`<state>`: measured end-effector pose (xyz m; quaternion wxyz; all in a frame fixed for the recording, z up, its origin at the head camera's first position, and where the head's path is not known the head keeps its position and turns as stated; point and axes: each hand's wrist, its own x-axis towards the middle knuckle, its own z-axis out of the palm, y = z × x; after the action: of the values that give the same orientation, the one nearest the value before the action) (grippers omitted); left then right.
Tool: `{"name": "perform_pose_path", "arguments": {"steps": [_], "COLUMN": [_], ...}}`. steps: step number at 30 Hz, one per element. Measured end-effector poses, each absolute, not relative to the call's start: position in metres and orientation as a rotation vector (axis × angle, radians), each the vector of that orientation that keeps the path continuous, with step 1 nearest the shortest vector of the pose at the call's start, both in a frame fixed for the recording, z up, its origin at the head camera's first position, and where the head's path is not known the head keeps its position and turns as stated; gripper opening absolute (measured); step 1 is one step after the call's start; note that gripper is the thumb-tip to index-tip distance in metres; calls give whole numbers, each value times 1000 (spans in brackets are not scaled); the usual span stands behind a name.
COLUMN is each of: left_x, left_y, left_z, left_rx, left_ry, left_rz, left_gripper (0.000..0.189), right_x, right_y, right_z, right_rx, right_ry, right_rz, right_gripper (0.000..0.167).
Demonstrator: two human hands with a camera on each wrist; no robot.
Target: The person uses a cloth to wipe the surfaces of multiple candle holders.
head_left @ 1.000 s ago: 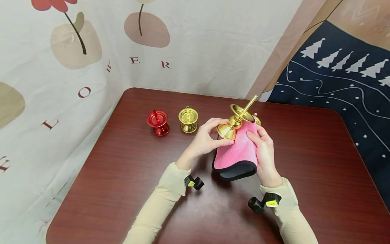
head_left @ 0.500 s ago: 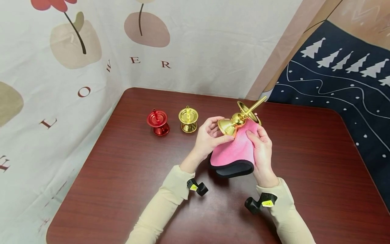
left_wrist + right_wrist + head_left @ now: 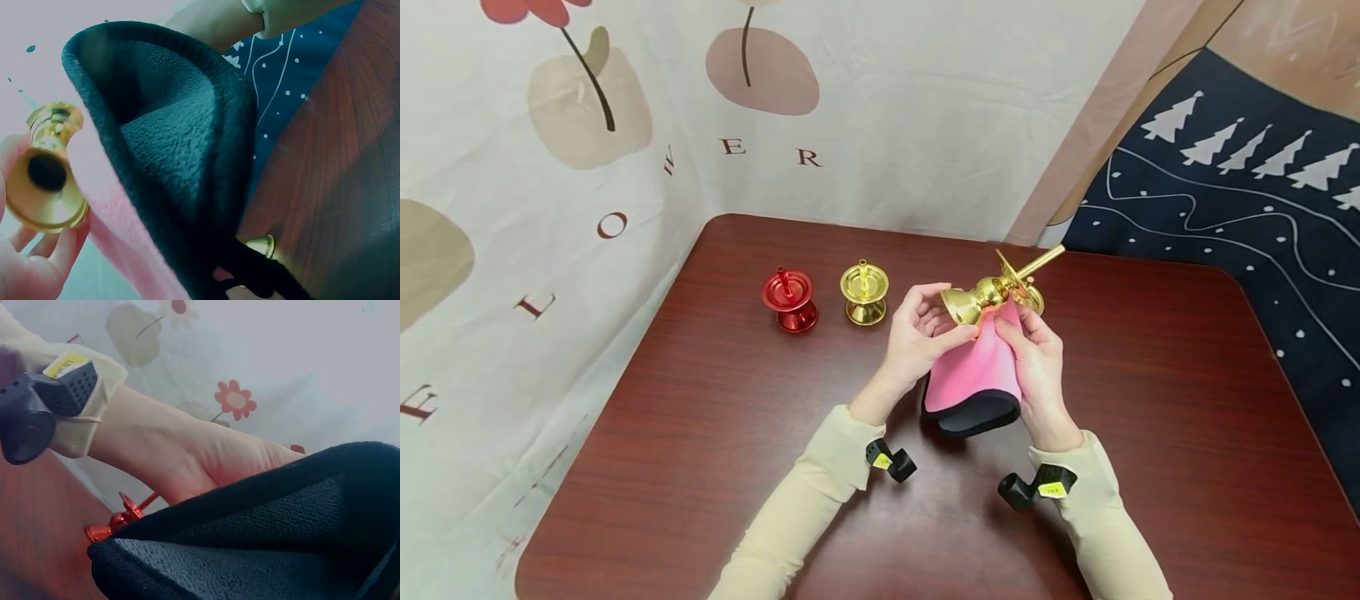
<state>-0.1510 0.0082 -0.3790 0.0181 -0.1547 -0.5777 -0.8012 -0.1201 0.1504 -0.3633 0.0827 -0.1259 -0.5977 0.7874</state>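
Note:
My left hand [image 3: 913, 333] grips a gold candle holder [image 3: 990, 292] by its flared base, above the table. The holder leans far over, its thin stem pointing up and to the right. A pink cloth with black edging [image 3: 973, 375] hangs from my right hand [image 3: 1039, 367], which pinches it against the holder near the dish. In the left wrist view the hollow underside of the base [image 3: 47, 187] faces the camera beside the cloth's dark inner side [image 3: 175, 131]. The right wrist view is mostly filled by that dark lining [image 3: 250, 572]; the right fingers are hidden there.
On the brown table [image 3: 737, 417] stand a red candle holder [image 3: 788, 298] and a smaller gold one [image 3: 864, 292], both upright, to the left. Another gold candle holder [image 3: 1037, 297] shows partly behind the right hand. A printed curtain [image 3: 895, 125] hangs along the back edge.
The held candle holder has tipped further over to the right and shifted slightly that way with my left hand. My right hand and the cloth's gripped part have slid a little left along it.

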Motion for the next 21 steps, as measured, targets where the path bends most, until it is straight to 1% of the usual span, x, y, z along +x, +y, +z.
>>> {"name": "perform_pose_path", "arguments": {"steps": [2,5,10,14,21], "left_x": [-152,-155,-158,-158,-156], "left_y": [9,9,6,4,4], "left_z": [-378,-377,-378,-383,-387], "left_rx": [-460,-415,-394,-474,-633], "left_ry": [-1785,-1791,-1852,-1949,-2009], "left_rz": [-2426,-2327,-2225,-2080,-1548], "left_gripper": [58,58,58,59,62], "right_x": [-117,-113,-109,-113,-119], "right_y": [149,147,145,148,141], "right_z": [-365,-366,-358,-347,-336], "right_rx": [-360,-258,71,293,533], "right_ry": [-1825,-1869,-1912,-1948,-2078], "right_rz": [2300,2195,1922,1644,1204], "right_gripper": [22,21,23,21,24]}}
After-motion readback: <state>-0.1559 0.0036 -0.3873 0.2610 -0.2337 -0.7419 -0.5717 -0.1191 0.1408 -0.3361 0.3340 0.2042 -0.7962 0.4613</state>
